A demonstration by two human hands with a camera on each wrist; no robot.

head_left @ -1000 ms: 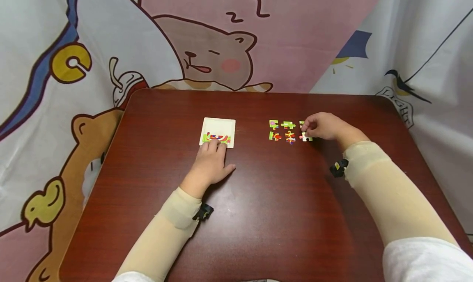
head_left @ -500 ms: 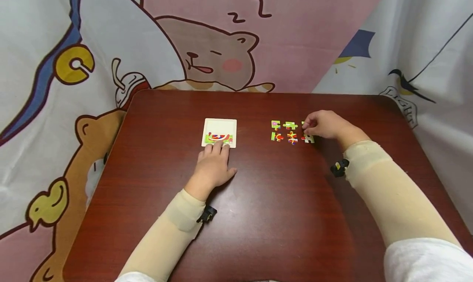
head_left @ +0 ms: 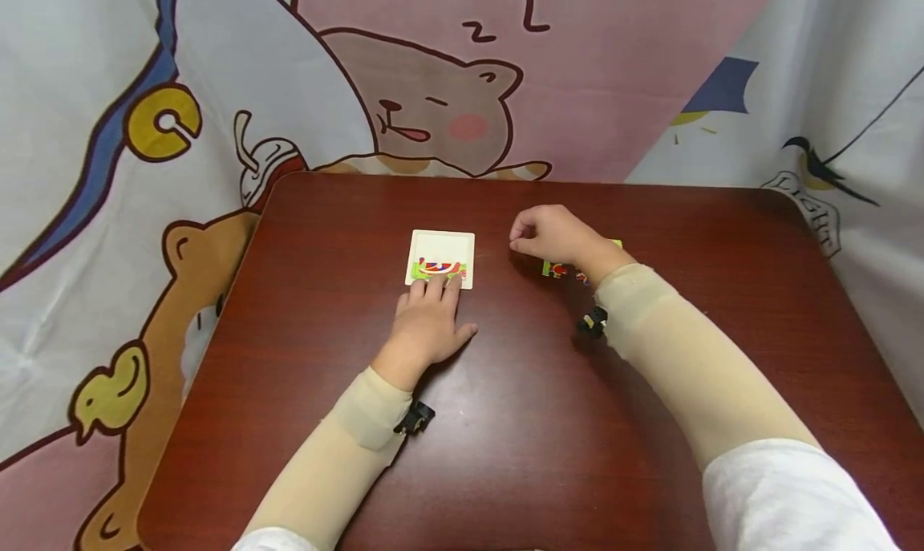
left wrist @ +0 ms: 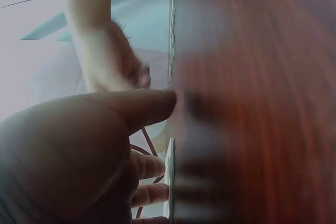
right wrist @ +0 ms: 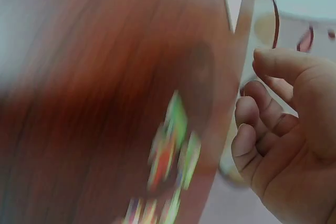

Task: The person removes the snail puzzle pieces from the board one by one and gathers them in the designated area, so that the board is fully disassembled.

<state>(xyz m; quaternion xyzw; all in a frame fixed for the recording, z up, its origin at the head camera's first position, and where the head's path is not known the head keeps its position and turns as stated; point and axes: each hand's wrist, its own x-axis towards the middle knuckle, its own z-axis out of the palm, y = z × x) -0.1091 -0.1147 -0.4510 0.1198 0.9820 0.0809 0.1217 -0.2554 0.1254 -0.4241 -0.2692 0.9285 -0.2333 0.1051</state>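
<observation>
My left hand rests with straight fingers on the near edge of a small cream puzzle board. A colourful strip of picture fills the board's lower part; above it the surface is plain. In the left wrist view, the fingertips lie against the board's edge. Just right of the board, my right hand hovers over the table with loosely bent fingers, and no piece shows between them in the right wrist view. Beneath its wrist lie several jigsaw pieces, partly hidden by the hand and forearm.
The dark red wooden table has rounded far corners. Cloth with cartoon drawings hangs close behind it and along both sides. A small black device sits on the right wrist and another on the left.
My right hand has moved left from the right end of the jigsaw pieces, across them, toward the board. My left hand stays on the board's near edge. The head view has turned slightly.
</observation>
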